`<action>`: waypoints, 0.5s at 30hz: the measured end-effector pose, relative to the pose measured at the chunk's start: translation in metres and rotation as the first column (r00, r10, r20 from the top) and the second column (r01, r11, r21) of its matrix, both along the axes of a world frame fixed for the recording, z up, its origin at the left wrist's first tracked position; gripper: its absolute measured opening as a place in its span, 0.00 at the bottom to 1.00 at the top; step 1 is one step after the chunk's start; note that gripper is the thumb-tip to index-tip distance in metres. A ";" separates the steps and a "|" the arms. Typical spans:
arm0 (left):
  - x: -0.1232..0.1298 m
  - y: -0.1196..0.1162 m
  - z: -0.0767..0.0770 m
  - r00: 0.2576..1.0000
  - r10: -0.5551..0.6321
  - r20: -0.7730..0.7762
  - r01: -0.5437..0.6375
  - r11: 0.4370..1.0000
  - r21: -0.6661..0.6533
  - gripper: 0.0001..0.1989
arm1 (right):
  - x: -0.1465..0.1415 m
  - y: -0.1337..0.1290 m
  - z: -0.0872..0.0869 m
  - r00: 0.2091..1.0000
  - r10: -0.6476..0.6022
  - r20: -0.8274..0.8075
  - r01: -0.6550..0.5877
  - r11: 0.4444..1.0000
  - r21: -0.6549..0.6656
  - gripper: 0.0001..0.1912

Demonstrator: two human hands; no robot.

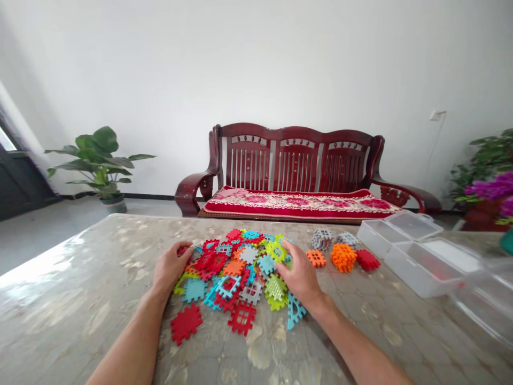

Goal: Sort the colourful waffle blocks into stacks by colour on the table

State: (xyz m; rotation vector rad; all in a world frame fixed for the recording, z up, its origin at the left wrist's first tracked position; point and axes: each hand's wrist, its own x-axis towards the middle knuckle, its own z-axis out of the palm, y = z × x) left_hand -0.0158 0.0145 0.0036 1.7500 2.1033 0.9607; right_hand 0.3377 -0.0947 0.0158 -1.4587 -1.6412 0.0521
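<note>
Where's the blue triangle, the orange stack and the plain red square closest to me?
Blue triangle (295, 314): head view, middle of its frame.
Orange stack (343, 256): head view, middle of the pile.
Plain red square (186, 323): head view, its flat face.

The heap of interlocking plastic tiles (234, 267) hides its own lower layers; at its left, the left hand (171, 266) part-covers a red tile (183, 249). Far right of the heap, purple flowers (491, 186) are cut off.
</note>
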 end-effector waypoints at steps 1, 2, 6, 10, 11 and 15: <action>0.000 0.000 0.000 1.000 0.006 0.006 -0.006 1.000 0.004 0.18 | 0.004 0.002 -0.001 1.000 -0.014 -0.020 0.014 1.000 -0.003 0.29; 0.000 -0.001 0.000 1.000 0.011 0.012 -0.011 1.000 0.008 0.18 | 0.008 0.003 -0.002 0.999 -0.024 -0.034 0.023 1.000 -0.005 0.29; 0.001 -0.003 0.002 0.999 0.018 0.049 -0.020 0.999 0.027 0.17 | 0.016 0.005 -0.006 0.999 -0.038 -0.032 0.037 0.999 -0.014 0.28; 0.002 -0.004 0.002 0.996 0.041 0.082 -0.044 0.998 0.045 0.17 | 0.012 0.004 -0.008 1.000 -0.018 0.010 0.018 1.000 -0.012 0.27; 0.002 -0.004 0.002 0.995 0.041 0.088 -0.046 0.998 0.051 0.17 | 0.009 0.002 -0.007 1.000 -0.006 0.030 0.006 1.000 0.001 0.26; 0.001 -0.004 0.001 0.994 0.016 0.107 -0.024 0.997 0.071 0.17 | -0.009 -0.006 0.001 0.990 0.094 0.103 -0.098 0.995 0.025 0.19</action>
